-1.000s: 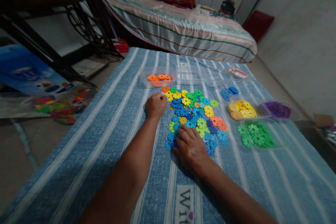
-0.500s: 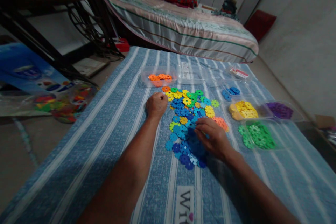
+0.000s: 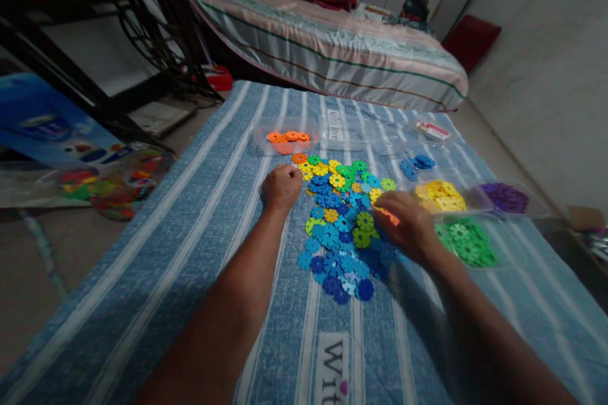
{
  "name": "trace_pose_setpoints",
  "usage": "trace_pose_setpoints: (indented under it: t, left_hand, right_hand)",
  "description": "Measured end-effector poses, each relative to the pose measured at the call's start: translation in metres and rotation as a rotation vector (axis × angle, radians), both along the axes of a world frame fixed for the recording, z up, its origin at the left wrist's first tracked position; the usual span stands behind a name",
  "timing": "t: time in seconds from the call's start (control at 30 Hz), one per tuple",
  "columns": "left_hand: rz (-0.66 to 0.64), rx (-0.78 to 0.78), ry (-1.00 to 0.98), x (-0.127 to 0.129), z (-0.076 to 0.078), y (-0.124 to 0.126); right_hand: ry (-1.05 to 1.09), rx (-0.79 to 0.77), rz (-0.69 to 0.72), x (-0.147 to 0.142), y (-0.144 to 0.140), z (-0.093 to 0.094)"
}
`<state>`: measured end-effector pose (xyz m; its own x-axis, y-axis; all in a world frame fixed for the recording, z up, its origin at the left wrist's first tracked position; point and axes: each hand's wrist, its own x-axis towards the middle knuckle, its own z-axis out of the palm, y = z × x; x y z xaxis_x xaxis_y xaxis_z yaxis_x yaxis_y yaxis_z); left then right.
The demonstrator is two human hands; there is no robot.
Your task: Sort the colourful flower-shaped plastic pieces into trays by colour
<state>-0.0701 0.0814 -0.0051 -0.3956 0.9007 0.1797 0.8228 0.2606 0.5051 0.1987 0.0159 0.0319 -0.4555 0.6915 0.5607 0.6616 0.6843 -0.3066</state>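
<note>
A loose pile of flower-shaped plastic discs [image 3: 332, 237], in blue, yellow, green, lime and orange, spreads over the striped cloth. At its left edge my left hand [image 3: 282, 188] rests closed in a fist; whatever may be inside is hidden. Over the pile's right edge is my right hand [image 3: 406, 221], palm down, with its fingers curled together. Its fingertips are beside yellow discs [image 3: 375, 195] and above orange discs [image 3: 390, 216], partly covering both. I cannot make out what those fingers hold. Two lime discs [image 3: 363, 230] lie uncovered left of that hand.
Clear tubs hold orange discs [image 3: 289, 139], yellow discs [image 3: 441, 195], purple discs [image 3: 504, 197] and green discs [image 3: 470, 243]. Blue discs [image 3: 418, 166] sit behind the yellow ones. A red-and-white packet [image 3: 433, 129] lies at the back right. A bed [image 3: 323, 50] stands beyond the cloth-covered surface [image 3: 190, 253].
My right hand has moved right, from the middle of the pile to its right edge, uncovering the lime discs. The left fist has stayed in place at the pile.
</note>
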Motion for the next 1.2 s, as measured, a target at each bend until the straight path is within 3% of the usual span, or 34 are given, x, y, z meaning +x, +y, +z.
trace_pose_setpoints:
  t: [0.13,0.3,0.53,0.77,0.9,1.07,1.2]
  left_hand:
    - [-0.002,0.000,-0.003,0.000,0.000,0.000]
    - [-0.004,0.009,-0.005,0.000,0.001,-0.001]
    - [-0.005,0.014,-0.006,0.001,0.002,-0.002]
    - [-0.017,-0.001,0.001,0.002,0.005,-0.002]
    - [-0.003,0.003,0.003,0.001,0.002,0.000]
    - [-0.002,0.006,0.003,0.002,0.000,0.000]
    - [-0.009,0.006,0.016,0.001,-0.001,0.001]
  right_hand:
    - [-0.018,-0.066,0.181,-0.038,-0.051,-0.022]
    - [-0.102,-0.090,0.147,-0.054,-0.077,-0.037]
    - [-0.060,-0.059,0.112,-0.056,-0.080,-0.046]
    - [0.138,-0.057,0.118,-0.055,-0.080,-0.039]
    - [0.214,-0.070,0.051,-0.046,-0.071,-0.036]
    - [0.227,-0.169,-0.023,-0.032,-0.061,-0.035]
    - [0.269,-0.269,0.005,-0.025,-0.053,-0.029]
